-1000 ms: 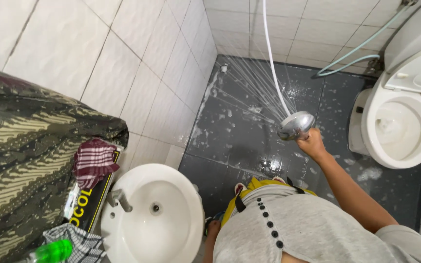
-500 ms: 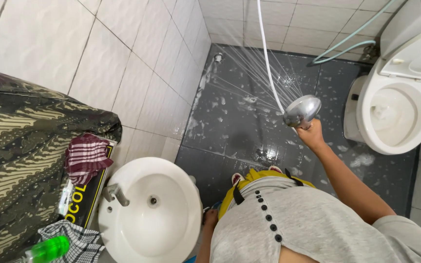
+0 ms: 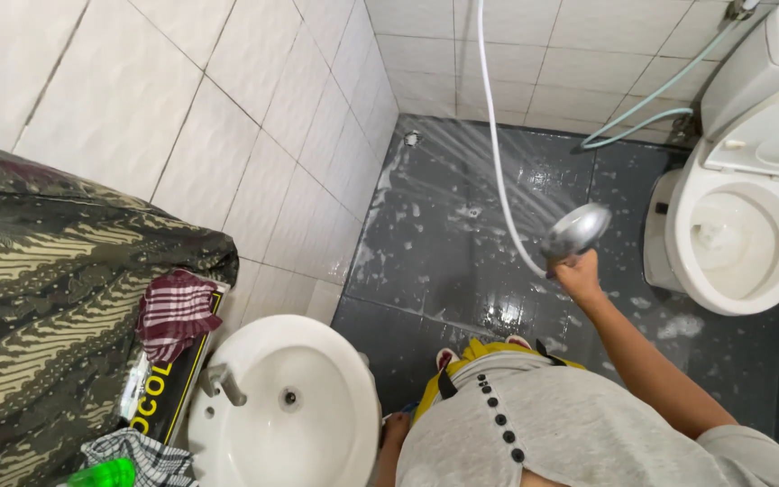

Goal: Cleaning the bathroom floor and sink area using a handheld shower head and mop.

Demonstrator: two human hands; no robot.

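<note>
My right hand (image 3: 581, 275) grips the handle of a chrome shower head (image 3: 576, 231) held out over the dark grey floor tiles (image 3: 462, 271). Its white hose (image 3: 495, 144) runs up and away to the top of the view. Water sprays from the head toward the far left corner of the floor, near a small floor drain (image 3: 413, 138). Foam patches lie scattered on the wet tiles. My left hand (image 3: 395, 427) hangs low beside the white sink (image 3: 290, 406), only partly seen, with nothing visible in it.
A white toilet (image 3: 737, 234) with its lid up stands at the right, thin hoses (image 3: 651, 108) behind it. A patterned cloth (image 3: 38, 307), a checked rag (image 3: 176, 311) and a green bottle (image 3: 105, 473) sit left of the sink. White tiled walls close the left and back.
My right hand has carried the shower head a little to the right and upward, closer to the toilet. The spray still points at the far left of the floor.
</note>
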